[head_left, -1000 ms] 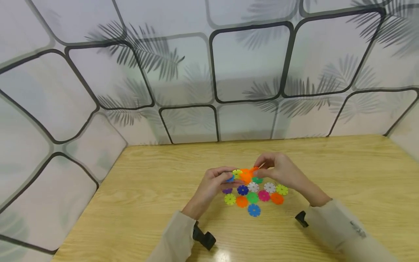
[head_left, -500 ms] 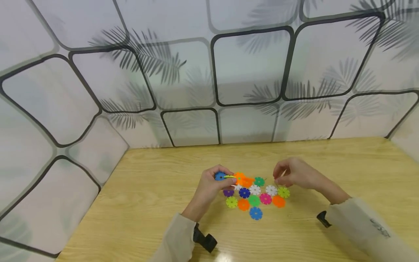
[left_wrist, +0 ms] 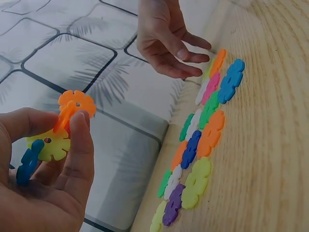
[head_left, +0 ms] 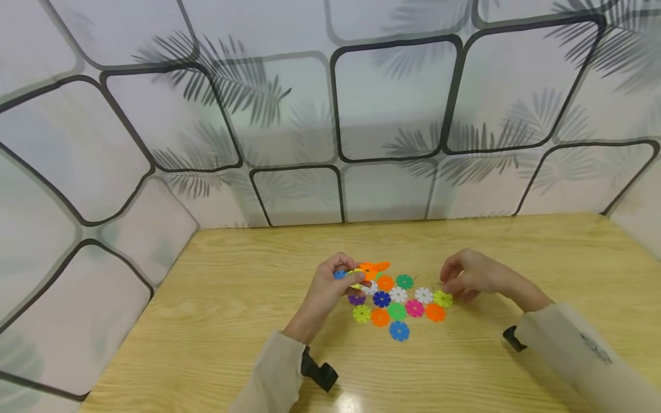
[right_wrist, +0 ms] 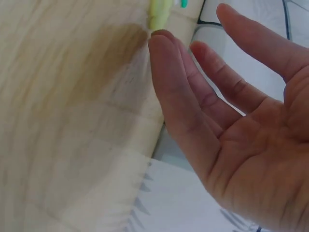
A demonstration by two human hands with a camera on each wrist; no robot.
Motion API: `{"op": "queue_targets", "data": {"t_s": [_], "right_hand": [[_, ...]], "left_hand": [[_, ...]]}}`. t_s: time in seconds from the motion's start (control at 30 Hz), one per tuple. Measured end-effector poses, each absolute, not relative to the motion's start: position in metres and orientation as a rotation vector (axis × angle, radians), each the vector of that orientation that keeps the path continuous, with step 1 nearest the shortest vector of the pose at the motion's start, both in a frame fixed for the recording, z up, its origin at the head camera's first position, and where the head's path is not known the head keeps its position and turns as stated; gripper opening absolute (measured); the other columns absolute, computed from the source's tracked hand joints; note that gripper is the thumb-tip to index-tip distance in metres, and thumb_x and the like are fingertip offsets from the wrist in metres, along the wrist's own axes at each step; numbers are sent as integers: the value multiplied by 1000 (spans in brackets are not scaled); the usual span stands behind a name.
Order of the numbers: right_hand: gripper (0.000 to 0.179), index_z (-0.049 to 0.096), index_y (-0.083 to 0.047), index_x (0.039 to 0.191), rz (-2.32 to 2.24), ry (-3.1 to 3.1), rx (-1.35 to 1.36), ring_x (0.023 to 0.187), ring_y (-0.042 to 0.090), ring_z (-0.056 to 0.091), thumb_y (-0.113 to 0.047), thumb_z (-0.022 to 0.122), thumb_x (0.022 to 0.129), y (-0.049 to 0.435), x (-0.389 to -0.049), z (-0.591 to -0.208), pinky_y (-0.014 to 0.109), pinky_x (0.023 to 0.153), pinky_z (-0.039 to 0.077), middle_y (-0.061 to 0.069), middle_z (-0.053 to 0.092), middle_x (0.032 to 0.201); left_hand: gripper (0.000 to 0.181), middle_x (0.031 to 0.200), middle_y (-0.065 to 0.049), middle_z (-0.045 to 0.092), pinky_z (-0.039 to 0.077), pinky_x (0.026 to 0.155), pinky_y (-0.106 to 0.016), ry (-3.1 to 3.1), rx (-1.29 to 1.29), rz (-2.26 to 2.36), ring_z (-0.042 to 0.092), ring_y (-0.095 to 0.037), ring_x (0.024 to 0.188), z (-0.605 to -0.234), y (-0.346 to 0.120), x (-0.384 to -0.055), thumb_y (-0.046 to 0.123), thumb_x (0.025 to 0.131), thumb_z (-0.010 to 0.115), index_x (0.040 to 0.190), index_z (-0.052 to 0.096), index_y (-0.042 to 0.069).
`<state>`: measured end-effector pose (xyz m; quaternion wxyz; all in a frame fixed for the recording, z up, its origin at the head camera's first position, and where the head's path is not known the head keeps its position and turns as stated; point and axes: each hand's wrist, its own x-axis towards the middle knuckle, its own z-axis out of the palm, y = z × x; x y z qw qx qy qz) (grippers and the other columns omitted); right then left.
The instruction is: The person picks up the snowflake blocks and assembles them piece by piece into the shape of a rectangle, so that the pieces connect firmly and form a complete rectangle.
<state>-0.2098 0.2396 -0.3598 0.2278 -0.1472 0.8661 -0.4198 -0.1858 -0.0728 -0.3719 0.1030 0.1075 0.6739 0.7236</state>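
Note:
My left hand (head_left: 327,281) pinches a short chain of interlocking plastic snowflake discs. In the left wrist view the chain shows a blue disc (left_wrist: 28,164), a yellow disc (left_wrist: 54,145) and orange discs (left_wrist: 83,101) slotted into one another. Thumb and fingertips grip it by an orange disc, raised off the table. My right hand (head_left: 472,274) is at the right end of the loose discs, its fingers loosely bent with nothing between them. Its fingertips are right by a yellow disc (head_left: 443,298), which also shows at the top of the right wrist view.
Several loose discs lie flat in close rows on the wooden table (head_left: 248,275), among them a blue disc (head_left: 399,331) at the front, a pink disc (head_left: 415,308) and a dark green disc (head_left: 404,281). A patterned wall covering (head_left: 294,195) stands behind the table.
My right hand has let go of the chain's orange end and moved right to the yellow disc. My left hand has drawn the chain slightly left and turned it.

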Motion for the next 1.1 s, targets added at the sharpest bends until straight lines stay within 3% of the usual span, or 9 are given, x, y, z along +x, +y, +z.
{"op": "queue_targets", "data": {"t_s": [0.1,0.23,0.3,0.47,0.63,0.83,1.1], "right_hand": [[19,64,11,99,-1157,2378,-429,69,21,64,1,72,85,242,-213,-363,36,62,59,6,66,85],[23,66,10,98,-1178,2355,-482,62,17,60,3,73,77,244,-218,-369,28,54,53,3,63,79],[24,67,10,97,-1186,2340,-492,60,16,58,5,73,75,244,-219,-372,27,53,51,3,61,77],[24,68,11,96,-1164,2332,-559,60,15,53,7,76,74,240,-219,-375,25,53,49,1,56,77],[21,67,7,91,-1105,2381,-653,56,12,48,9,78,72,235,-217,-377,23,50,44,0,52,72],[23,63,-3,83,-981,2488,-688,55,12,47,8,80,71,228,-211,-377,25,52,44,-1,50,70],[23,58,-5,77,-961,2509,-651,58,13,46,7,77,74,228,-209,-375,25,53,41,-2,48,68]], "left_hand": [[11,100,-13,69,60,78,-39,2002,325,2121,72,-29,88,-371,-74,-186,-2,98,62,107,57,-1],[27,108,-14,70,59,81,-42,2015,335,2104,72,-35,92,-371,-74,-186,-1,98,62,125,59,-2],[31,111,-15,71,59,83,-42,2009,342,2101,72,-32,90,-371,-74,-185,-1,98,62,128,60,-4],[23,105,-10,70,57,89,-45,2005,369,2092,72,-21,86,-372,-74,-183,-1,97,64,118,67,-9],[23,102,-8,70,57,89,-46,1966,392,2103,71,-21,88,-372,-74,-182,4,99,63,116,68,-10],[30,109,-12,71,59,82,-37,1914,391,2127,70,-17,86,-370,-74,-181,14,103,59,119,67,-10],[35,121,-15,67,59,82,-38,1916,364,2063,72,-20,86,-371,-72,-182,18,107,51,117,68,-11]]}}
